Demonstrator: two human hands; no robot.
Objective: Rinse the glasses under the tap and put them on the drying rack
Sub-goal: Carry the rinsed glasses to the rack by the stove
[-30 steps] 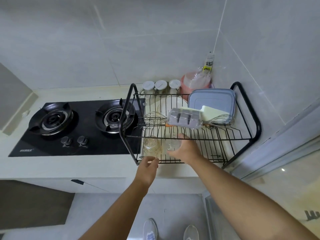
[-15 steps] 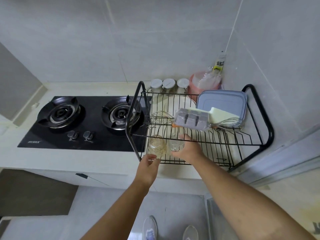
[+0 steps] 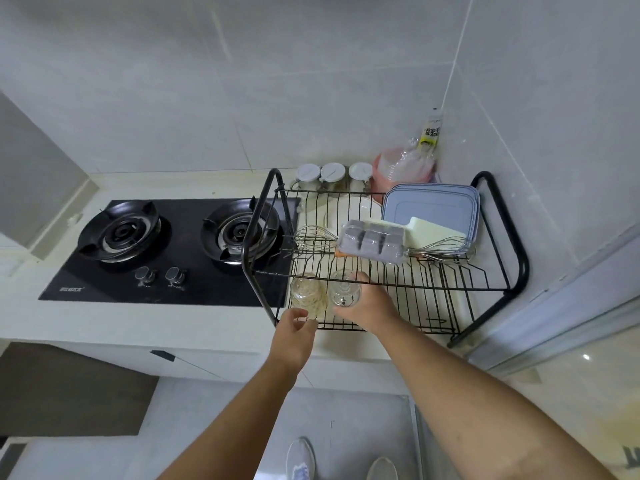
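Head view: behind rack wires [image 3: 433, 284], left hand [image 3: 294, 336] pinches tinted glass [image 3: 308, 295], right hand [image 3: 369, 306] grips clear glass [image 3: 343, 289].

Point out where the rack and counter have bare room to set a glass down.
Free: the rack wires right of the right hand, up to the right frame tube; the counter strip between hob and front edge. Crowded: the rack's front-left corner, where both glasses and the left hand sit, and the back with whisks, grey tray and blue lids.
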